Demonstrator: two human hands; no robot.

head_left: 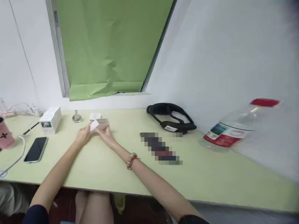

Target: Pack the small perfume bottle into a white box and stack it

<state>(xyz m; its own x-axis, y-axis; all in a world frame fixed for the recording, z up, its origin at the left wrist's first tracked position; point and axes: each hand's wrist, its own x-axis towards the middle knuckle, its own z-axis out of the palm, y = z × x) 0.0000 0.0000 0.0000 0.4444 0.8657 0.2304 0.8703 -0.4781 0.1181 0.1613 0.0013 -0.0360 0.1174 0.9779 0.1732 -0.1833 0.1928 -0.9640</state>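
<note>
Both hands meet at a small white paper box (101, 125) on the pale green table, left of the middle of the view. My left hand (84, 134) has its fingers on the box's left side. From the right, my right hand (106, 134) grips the box's near and right side, its fingers partly hidden by it. A flap stands up at the box's left end. Right behind it lies a small white square piece (95, 116). A small round glass bottle (76, 117) stands to the left of the box.
On the left are a white carton (50, 120), a phone (36, 150), a pink cup (6, 134) and white cables. A black headset (171, 117) lies at the back. A blurred, pixelated item (161, 148) and a large red-capped bottle (230, 130) are to the right.
</note>
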